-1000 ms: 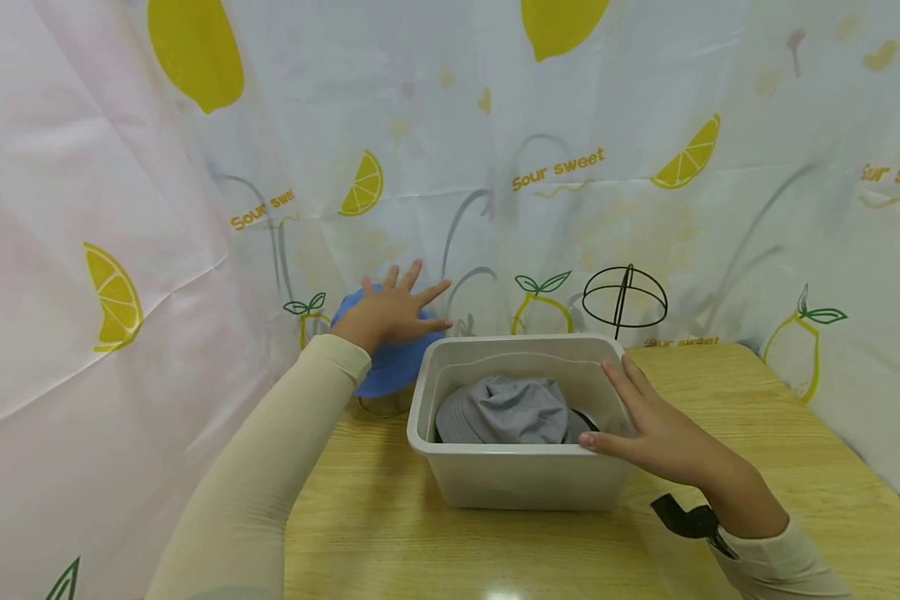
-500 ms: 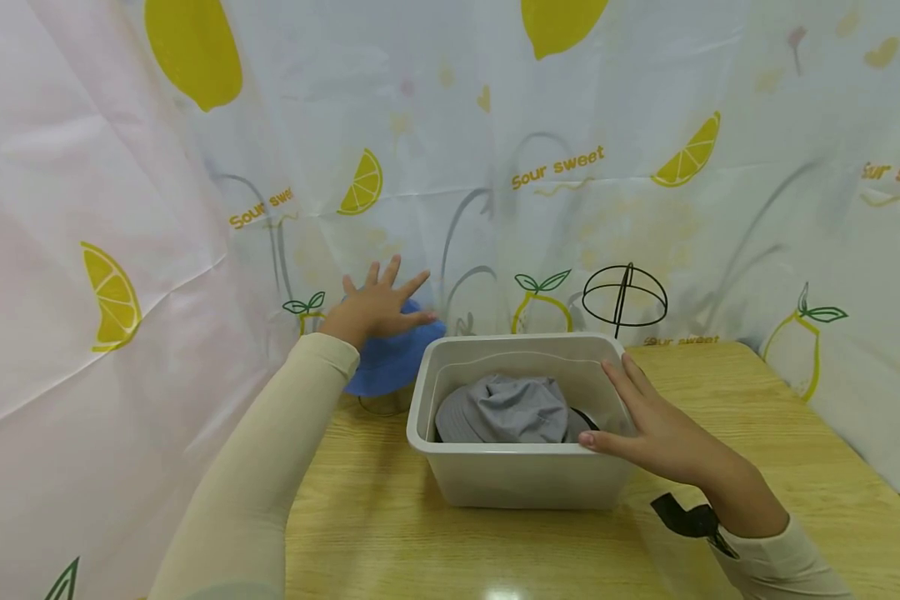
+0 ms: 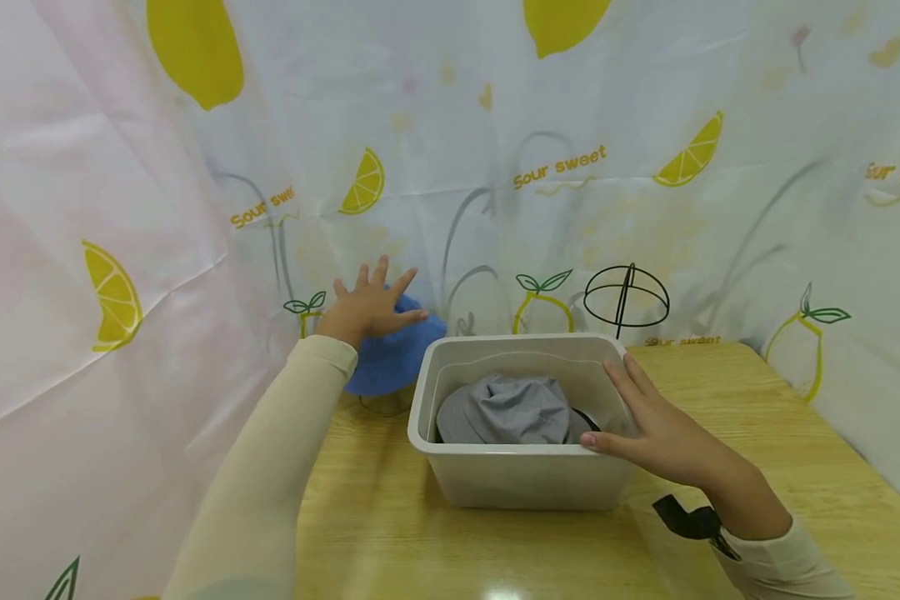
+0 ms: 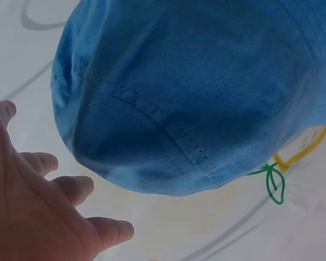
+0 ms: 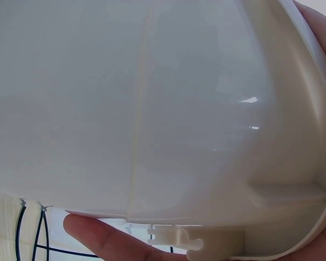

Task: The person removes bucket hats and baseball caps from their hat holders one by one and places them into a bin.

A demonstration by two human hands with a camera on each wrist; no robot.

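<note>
A blue bucket hat [image 3: 390, 364] sits on a wire stand [image 3: 384, 407] at the back left, beside the bin. My left hand [image 3: 371, 312] is in front of the hat's upper part in the head view, fingers spread and straight. In the left wrist view the left hand [image 4: 38, 201] is beside the blue hat [image 4: 195, 98], with a gap between fingertips and cloth. My right hand [image 3: 656, 421] holds the right side of an off-white plastic bin [image 3: 528, 479], thumb over the front rim. A grey cap [image 3: 513, 412] lies inside the bin.
Behind the bin's right end stands a bare black wire hat stand [image 3: 622, 321]. The wooden table [image 3: 735, 417] meets a lemon-print curtain [image 3: 450, 117] at the back and sides.
My left hand has shifted left across the blue hat, slowing in the last half second, so more of the hat's right side shows. The right hand and bin stay in place.
</note>
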